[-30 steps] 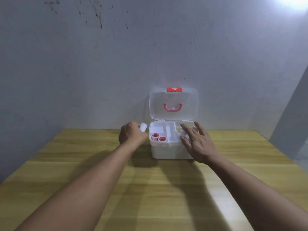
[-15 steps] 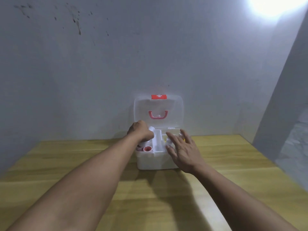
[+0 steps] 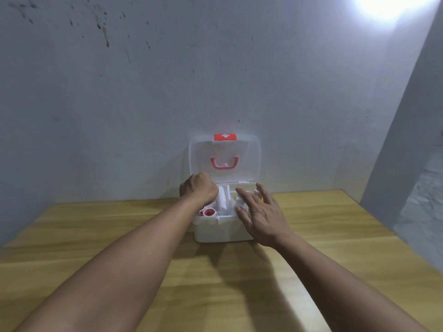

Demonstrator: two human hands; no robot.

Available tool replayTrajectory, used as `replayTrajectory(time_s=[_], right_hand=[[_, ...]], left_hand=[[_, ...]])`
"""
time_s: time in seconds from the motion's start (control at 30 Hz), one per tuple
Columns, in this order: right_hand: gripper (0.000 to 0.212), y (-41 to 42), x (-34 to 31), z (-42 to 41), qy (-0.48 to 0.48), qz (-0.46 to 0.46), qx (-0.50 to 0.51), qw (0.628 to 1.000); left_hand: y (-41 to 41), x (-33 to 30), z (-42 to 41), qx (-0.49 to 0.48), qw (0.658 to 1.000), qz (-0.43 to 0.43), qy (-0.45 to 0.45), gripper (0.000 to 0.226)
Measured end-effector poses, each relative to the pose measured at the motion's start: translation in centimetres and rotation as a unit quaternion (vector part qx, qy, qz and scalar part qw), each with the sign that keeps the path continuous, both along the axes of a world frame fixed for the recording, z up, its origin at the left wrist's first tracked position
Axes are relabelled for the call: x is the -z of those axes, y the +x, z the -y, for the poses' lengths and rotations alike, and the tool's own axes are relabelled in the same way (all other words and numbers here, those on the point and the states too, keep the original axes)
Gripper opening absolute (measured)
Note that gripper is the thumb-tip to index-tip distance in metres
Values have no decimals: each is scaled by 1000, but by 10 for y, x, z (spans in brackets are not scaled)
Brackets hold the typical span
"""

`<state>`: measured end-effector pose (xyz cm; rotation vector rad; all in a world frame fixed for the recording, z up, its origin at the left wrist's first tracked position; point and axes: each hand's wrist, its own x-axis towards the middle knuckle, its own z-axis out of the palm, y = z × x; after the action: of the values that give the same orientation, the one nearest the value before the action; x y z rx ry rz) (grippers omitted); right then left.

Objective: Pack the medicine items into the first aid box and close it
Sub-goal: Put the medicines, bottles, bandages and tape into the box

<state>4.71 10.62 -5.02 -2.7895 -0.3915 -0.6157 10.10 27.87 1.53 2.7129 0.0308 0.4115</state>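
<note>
Head view: our left hand (image 3: 200,189) is clenched over the first aid box (image 3: 220,230), contents hidden; right hand (image 3: 260,213) splayed, empty. Risk: knocking the lid (image 3: 224,156) or jamming the white roll (image 3: 222,202).

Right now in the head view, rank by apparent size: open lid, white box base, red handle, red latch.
1. Open lid
2. White box base, partly hidden by the hands, so less sure
3. Red handle
4. Red latch, close to the handle
</note>
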Motion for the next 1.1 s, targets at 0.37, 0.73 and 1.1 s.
replayTrajectory(time_s=[0.37, 0.73, 1.1], right_hand=[[56, -4, -3, -1, 2, -6, -1, 1000], [56, -6, -5, -2, 0, -10, -1, 1000], [57, -6, -6, -2, -1, -18, -4, 1000]], left_hand=[[-6, 25, -15, 156, 983, -81, -59, 44], [2, 28, -34, 106, 984, -121, 79, 50], [32, -47, -26, 70, 976, 24, -205, 83]])
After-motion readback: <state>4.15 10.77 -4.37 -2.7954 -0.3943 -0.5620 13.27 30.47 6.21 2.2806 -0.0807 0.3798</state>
